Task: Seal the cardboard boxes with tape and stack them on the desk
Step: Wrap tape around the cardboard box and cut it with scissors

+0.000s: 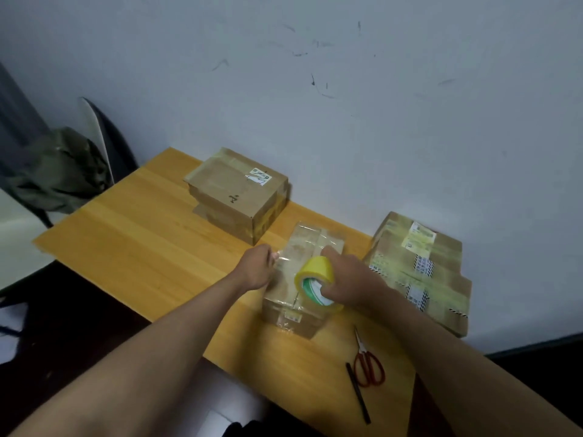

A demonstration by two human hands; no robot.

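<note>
Centre box (299,279) sitting on wooden desk (142,241), near front edge, top glossy w/ clear tape. Right hand (350,279) gripping yellow tape roll (315,280) over box top, thumb in the core, roll tilted. Left hand (257,268) resting against box's left edge, fingers curled and pinching the film of tape at that side. Sealed box (238,195) lying farther back on desk, apart from centre box. Stack of taped boxes (419,272) sitting at right by wall. Red scissors (367,364) and black pen (358,394) lying on desk front of centre box, just beside each other.
</note>
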